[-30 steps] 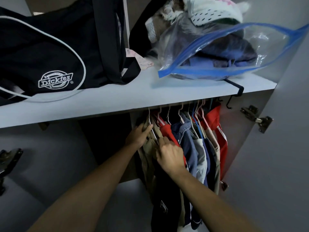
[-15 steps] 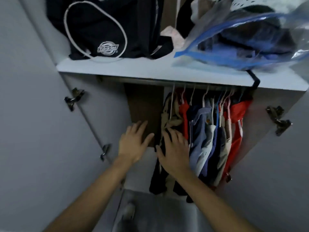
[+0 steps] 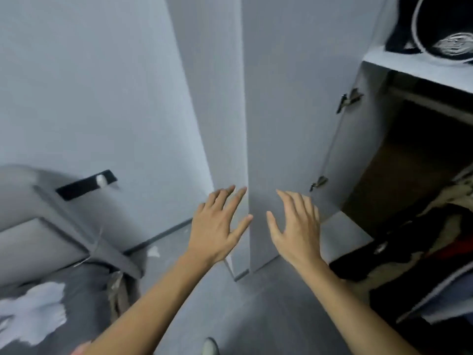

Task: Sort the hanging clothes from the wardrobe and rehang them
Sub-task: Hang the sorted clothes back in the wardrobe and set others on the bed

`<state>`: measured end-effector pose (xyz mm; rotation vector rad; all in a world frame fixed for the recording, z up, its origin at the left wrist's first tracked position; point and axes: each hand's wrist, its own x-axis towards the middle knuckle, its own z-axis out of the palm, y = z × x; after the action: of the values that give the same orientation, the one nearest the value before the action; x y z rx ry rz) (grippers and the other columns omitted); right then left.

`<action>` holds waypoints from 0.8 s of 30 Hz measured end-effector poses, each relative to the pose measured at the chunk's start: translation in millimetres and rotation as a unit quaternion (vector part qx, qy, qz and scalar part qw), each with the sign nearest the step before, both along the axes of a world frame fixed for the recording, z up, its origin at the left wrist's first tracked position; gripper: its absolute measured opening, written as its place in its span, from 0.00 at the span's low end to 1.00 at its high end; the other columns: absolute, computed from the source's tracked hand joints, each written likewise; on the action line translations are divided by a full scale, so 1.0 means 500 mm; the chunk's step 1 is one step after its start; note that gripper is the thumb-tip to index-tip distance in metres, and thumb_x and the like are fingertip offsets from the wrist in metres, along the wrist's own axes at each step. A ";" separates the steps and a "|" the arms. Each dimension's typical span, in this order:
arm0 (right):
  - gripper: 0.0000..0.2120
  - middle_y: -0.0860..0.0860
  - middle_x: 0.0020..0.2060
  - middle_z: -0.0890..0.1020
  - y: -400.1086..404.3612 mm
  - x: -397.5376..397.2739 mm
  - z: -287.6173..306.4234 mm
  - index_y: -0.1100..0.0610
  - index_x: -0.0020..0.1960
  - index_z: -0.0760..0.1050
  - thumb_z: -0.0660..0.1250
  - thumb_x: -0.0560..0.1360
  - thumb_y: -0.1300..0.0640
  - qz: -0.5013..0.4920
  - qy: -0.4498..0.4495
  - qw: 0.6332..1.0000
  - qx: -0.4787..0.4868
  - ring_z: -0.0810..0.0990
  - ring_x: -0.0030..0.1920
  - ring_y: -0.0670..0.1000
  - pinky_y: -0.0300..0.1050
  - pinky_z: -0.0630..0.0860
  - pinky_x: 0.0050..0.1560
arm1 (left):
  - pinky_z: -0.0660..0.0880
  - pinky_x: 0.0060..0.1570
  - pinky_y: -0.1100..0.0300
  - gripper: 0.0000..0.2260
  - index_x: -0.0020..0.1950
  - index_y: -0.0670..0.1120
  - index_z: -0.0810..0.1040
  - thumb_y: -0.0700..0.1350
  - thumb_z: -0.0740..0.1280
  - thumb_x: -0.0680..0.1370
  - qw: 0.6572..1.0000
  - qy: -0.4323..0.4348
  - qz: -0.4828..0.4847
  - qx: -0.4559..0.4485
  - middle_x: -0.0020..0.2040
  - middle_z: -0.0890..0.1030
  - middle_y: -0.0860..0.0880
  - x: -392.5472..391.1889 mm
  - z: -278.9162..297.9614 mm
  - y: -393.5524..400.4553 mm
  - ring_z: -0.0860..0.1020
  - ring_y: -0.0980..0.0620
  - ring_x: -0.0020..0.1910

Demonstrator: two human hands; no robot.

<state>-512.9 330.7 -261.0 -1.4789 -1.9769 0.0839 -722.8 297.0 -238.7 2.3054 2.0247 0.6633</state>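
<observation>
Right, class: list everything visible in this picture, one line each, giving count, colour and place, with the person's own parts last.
Grey wardrobe door: one, open, centre.
Metal hinges: two, on the door's right edge.
Black bag with white piping: one, top shelf, upper right.
Pale grey shelf: one, upper right.
Dark and red clothes: a blurred bundle, lower right in the wardrobe.
White crumpled item: one, floor, lower left.
Left hand: open, empty, before the door's edge.
Right hand: open, empty, before the door.
</observation>
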 end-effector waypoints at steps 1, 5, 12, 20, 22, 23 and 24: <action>0.23 0.50 0.64 0.78 -0.009 -0.030 0.001 0.55 0.72 0.74 0.67 0.79 0.46 0.017 0.006 1.000 -0.003 0.74 0.64 0.56 0.55 0.71 0.62 | 0.73 0.61 0.50 0.28 0.82 0.57 0.62 0.67 0.54 0.84 1.000 -0.003 0.017 -0.002 0.77 0.70 0.52 -0.026 0.000 -0.017 0.67 0.50 0.75; 0.23 0.47 0.65 0.77 -0.054 -0.242 0.005 0.53 0.71 0.74 0.67 0.79 0.46 0.137 0.023 0.990 -0.007 0.74 0.65 0.53 0.52 0.71 0.64 | 0.73 0.63 0.50 0.28 0.82 0.57 0.63 0.67 0.54 0.84 0.992 -0.018 0.128 -0.004 0.77 0.69 0.53 -0.215 -0.021 -0.133 0.67 0.50 0.75; 0.26 0.47 0.68 0.76 -0.141 -0.594 -0.005 0.51 0.74 0.71 0.65 0.79 0.43 0.270 -0.019 0.962 -0.044 0.72 0.68 0.53 0.53 0.70 0.68 | 0.71 0.68 0.45 0.30 0.82 0.58 0.63 0.68 0.54 0.83 0.952 -0.056 0.303 -0.002 0.78 0.68 0.51 -0.555 -0.072 -0.345 0.66 0.47 0.76; 0.27 0.46 0.68 0.76 -0.276 -0.993 -0.023 0.50 0.75 0.71 0.65 0.78 0.43 0.409 -0.042 0.910 -0.050 0.73 0.67 0.52 0.52 0.71 0.64 | 0.70 0.69 0.42 0.31 0.82 0.58 0.63 0.70 0.51 0.82 0.869 -0.114 0.482 -0.002 0.78 0.68 0.51 -0.877 -0.117 -0.597 0.64 0.48 0.78; 0.28 0.46 0.68 0.76 -0.311 -1.084 -0.028 0.50 0.75 0.70 0.64 0.78 0.42 0.454 -0.050 0.888 -0.053 0.72 0.68 0.51 0.52 0.70 0.65 | 0.71 0.68 0.42 0.31 0.82 0.59 0.63 0.70 0.52 0.81 0.846 -0.117 0.521 -0.004 0.78 0.69 0.52 -0.927 -0.124 -0.661 0.64 0.48 0.77; 0.28 0.46 0.68 0.76 -0.328 -1.127 -0.032 0.50 0.76 0.70 0.64 0.78 0.41 0.475 -0.056 0.877 -0.054 0.72 0.68 0.51 0.52 0.70 0.66 | 0.71 0.68 0.42 0.30 0.81 0.59 0.63 0.70 0.52 0.81 0.834 -0.115 0.540 -0.007 0.78 0.69 0.52 -0.949 -0.129 -0.691 0.64 0.48 0.77; 0.28 0.45 0.68 0.75 -0.344 -1.169 -0.037 0.50 0.76 0.70 0.64 0.79 0.41 0.494 -0.062 0.865 -0.055 0.71 0.69 0.51 0.52 0.70 0.66 | 0.72 0.67 0.42 0.30 0.81 0.60 0.63 0.69 0.53 0.82 0.822 -0.113 0.558 -0.010 0.78 0.69 0.52 -0.969 -0.135 -0.720 0.65 0.48 0.77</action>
<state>-1097.5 158.8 -279.5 -0.3818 -2.6740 0.5531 -1207.1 -63.1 -306.2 0.7072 3.0310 0.8080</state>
